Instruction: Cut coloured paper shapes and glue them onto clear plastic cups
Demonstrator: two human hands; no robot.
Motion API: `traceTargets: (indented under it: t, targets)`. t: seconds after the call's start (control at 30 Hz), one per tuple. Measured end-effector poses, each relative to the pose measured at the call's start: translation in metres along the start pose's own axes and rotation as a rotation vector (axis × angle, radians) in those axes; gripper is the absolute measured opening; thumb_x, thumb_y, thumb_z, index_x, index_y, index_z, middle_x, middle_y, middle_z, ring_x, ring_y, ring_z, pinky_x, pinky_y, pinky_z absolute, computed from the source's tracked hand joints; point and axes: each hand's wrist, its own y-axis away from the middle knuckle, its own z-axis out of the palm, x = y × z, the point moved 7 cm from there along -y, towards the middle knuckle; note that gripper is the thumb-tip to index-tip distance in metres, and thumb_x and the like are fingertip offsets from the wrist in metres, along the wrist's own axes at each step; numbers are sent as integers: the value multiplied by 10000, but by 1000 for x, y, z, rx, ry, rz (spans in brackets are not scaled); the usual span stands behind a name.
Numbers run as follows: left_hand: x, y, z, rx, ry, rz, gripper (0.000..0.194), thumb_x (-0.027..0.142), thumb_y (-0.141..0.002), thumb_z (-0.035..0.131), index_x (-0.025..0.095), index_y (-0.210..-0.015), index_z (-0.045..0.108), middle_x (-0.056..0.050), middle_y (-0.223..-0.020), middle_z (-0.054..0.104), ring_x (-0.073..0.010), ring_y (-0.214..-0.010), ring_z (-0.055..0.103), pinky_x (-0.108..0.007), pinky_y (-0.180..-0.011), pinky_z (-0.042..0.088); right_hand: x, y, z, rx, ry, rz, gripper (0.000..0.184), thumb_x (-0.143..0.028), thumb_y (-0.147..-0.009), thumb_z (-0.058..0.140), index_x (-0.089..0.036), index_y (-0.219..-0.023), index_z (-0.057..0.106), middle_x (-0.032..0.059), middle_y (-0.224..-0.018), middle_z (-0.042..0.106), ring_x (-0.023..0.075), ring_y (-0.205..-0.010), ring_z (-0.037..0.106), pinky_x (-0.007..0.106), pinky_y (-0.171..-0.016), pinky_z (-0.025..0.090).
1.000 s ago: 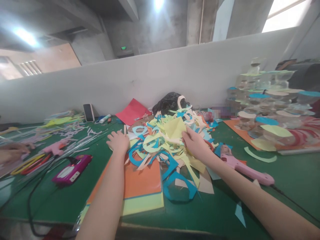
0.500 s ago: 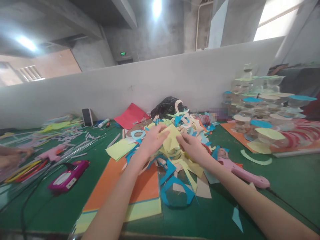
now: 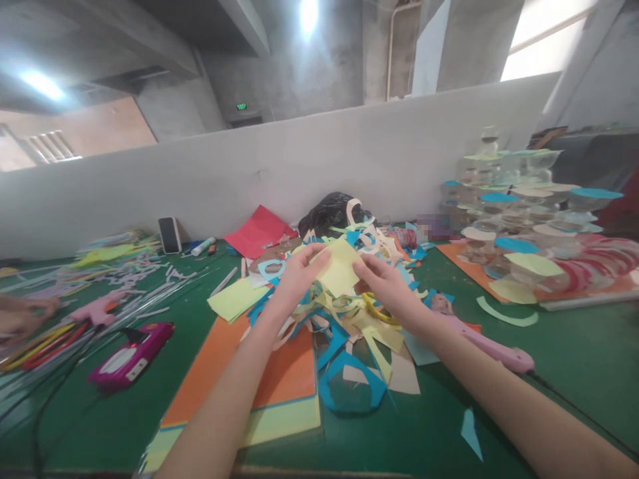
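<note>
A small pale yellow sheet of paper (image 3: 340,267) is held up between my two hands, over a heap of cut paper scraps. My left hand (image 3: 305,267) pinches its left edge, thumb in front. At the sheet's right edge, my right hand (image 3: 382,283) grips it between thumb and fingers. Blue, cream and yellow offcuts lie below, among them a blue paper ring (image 3: 352,386). Beneath my left forearm is a stack of orange and yellow paper (image 3: 284,376). Beside my right forearm lies a pink glue gun (image 3: 504,352).
Layered clear cups with paper discs (image 3: 519,199) stand at the right on an orange sheet. A phone (image 3: 170,235) leans against the wall. At the left are a magenta device (image 3: 132,356), another pink glue gun (image 3: 97,308), cables and another person's hand (image 3: 30,313). A black bag (image 3: 329,211) sits behind the scraps.
The yellow sheet has shifted slightly and its face shows flatter, with both hands still on its edges. The whole view has moved a little, so things sit slightly further left.
</note>
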Motion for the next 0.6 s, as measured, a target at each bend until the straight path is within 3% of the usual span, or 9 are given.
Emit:
traceTargets:
  t: [0.07, 0.13, 0.23, 0.37, 0.47, 0.6]
  targets:
    - [1, -1, -1, 4, 1, 16, 265, 445, -791, 659, 202, -893, 683, -16, -809, 669, -134, -707, 599, -235, -635, 477, 2, -1, -2, 17, -135, 53, 370, -556, -775, 635, -201, -857, 578, -22, -811, 572, 91, -613, 559, 259, -658, 509]
    - [1, -4, -13, 92, 6, 45, 239, 430, -814, 625, 201, -864, 673, -2, -729, 634, -109, -633, 554, -220, -591, 449, 5, -3, -9, 91, -214, 92, 381, -541, -725, 682, -194, -861, 601, -23, -796, 575, 82, -590, 540, 249, -634, 511]
    - [-3, -6, -45, 354, 113, 47, 190, 385, -796, 617, 199, -829, 639, 20, -686, 596, -86, -570, 501, -209, -557, 415, 9, -6, -21, 205, -274, 118, 378, -488, -689, 697, -204, -917, 599, -30, -781, 576, 79, -580, 523, 231, -592, 502]
    - [-26, -6, -84, 657, 410, -86, 129, 301, -718, 603, 201, -761, 535, 58, -634, 535, -73, -533, 483, -209, -550, 394, 12, -8, -27, 262, -311, 126, 382, -409, -690, 674, -233, -1013, 570, -35, -812, 574, 89, -608, 536, 227, -576, 501]
    - [-38, -6, -98, 727, 486, -157, 135, 261, -690, 574, 212, -738, 458, 79, -601, 498, -68, -490, 456, -214, -533, 371, 15, -8, -27, 286, -339, 151, 355, -356, -684, 673, -243, -1000, 557, -41, -773, 561, 97, -601, 544, 232, -563, 502]
    - [-44, -4, -103, 751, 546, -211, 144, 220, -670, 557, 213, -715, 421, 81, -582, 484, -67, -473, 438, -220, -537, 370, 18, -7, -26, 307, -368, 182, 315, -307, -698, 649, -239, -994, 564, -26, -781, 571, 100, -599, 551, 236, -561, 511]
